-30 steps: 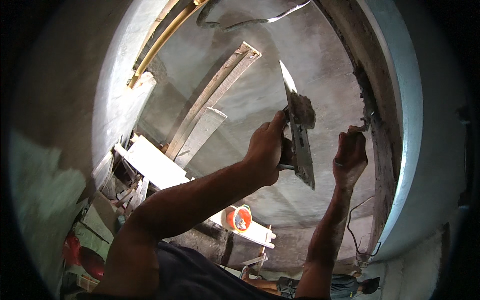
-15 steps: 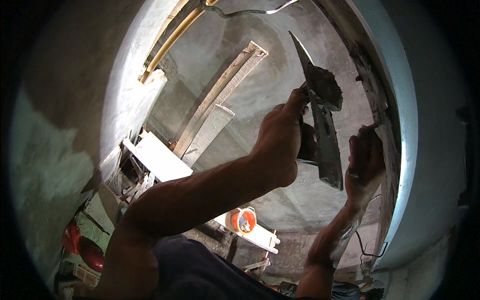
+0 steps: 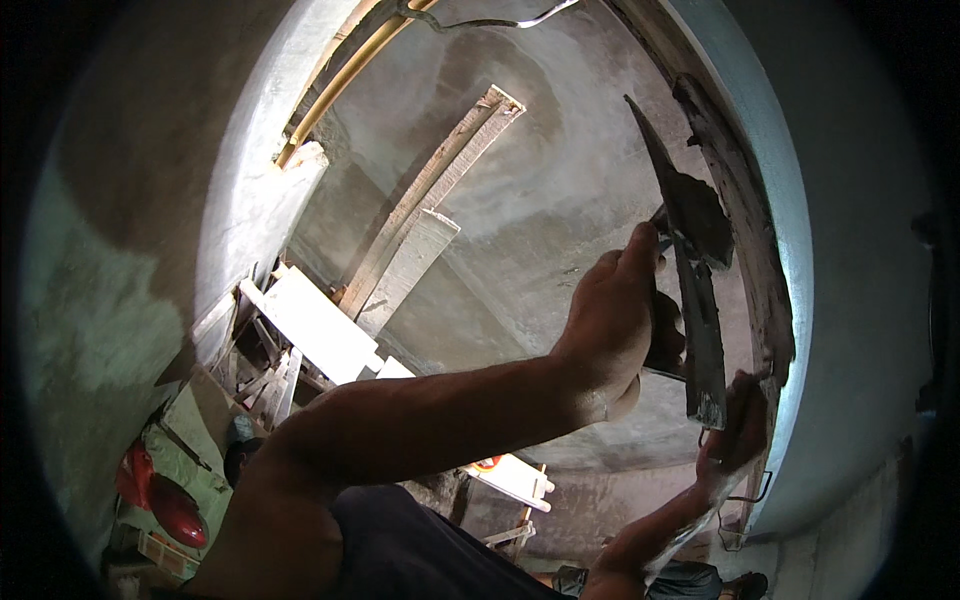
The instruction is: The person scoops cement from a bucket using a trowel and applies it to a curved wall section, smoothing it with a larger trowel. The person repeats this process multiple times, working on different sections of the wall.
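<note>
My left hand (image 3: 610,320) is closed round the back of a long metal trowel (image 3: 700,330), its tapered tip pointing up. A dark lump of mortar (image 3: 705,210) rests on the blade's right face. My right hand (image 3: 735,435) is lower, its fingers curled against the rough, mortar-smeared edge (image 3: 750,220) of the opening at right, just beside the trowel's lower end. Whatever those fingers hold is hidden.
Wooden planks (image 3: 420,210), a white board (image 3: 320,325), a yellow pipe (image 3: 340,90) and scrap wood lie toward the left. A red bucket (image 3: 488,463) is mostly hidden by my left forearm. Red objects (image 3: 175,510) sit lower left. Another person (image 3: 690,580) is partly visible at bottom right.
My left hand and the loaded trowel have moved right, toward the opening's edge. My right hand has moved downward along that edge. My left forearm now covers most of the red bucket.
</note>
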### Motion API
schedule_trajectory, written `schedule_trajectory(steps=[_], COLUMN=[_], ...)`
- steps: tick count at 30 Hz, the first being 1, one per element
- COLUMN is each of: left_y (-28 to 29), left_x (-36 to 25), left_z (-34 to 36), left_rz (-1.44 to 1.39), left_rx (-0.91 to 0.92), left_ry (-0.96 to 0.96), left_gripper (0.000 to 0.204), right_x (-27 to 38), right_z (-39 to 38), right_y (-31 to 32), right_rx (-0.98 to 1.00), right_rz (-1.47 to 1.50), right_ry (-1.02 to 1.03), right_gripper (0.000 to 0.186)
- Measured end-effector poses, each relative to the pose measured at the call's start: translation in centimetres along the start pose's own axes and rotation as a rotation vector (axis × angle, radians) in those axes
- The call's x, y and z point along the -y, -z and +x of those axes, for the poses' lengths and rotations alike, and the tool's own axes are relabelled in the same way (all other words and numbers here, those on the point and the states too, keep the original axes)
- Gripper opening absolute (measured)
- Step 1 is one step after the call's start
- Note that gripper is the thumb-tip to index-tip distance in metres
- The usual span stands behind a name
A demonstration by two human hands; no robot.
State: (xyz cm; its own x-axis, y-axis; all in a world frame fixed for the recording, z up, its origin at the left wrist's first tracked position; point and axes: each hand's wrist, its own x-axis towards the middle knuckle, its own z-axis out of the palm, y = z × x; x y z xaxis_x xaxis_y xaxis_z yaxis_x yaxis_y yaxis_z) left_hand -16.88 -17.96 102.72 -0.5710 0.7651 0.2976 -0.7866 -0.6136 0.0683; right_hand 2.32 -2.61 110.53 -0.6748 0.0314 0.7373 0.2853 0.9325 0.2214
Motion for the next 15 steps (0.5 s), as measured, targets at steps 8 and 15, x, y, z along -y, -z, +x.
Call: schedule_trajectory(steps=[8,15], left_y=[3.9,6.7], left_x=[-0.2,-2.3], left_z=[-0.5,-1.6], left_rz=[-0.135,0.042], left_rx=[0.070,-0.295], left_ry=[-0.013,-0.125], left_gripper=[0.047,0.046], right_x=[-1.4,-0.7], right_z=[-2.3,8.3], right_y=[-3.0,-14.4], right_rx=[0.010,-0.046], right_rz=[-0.076,0.025], right_ry=[0.134,0.263], right_gripper=[0.031,0.021])
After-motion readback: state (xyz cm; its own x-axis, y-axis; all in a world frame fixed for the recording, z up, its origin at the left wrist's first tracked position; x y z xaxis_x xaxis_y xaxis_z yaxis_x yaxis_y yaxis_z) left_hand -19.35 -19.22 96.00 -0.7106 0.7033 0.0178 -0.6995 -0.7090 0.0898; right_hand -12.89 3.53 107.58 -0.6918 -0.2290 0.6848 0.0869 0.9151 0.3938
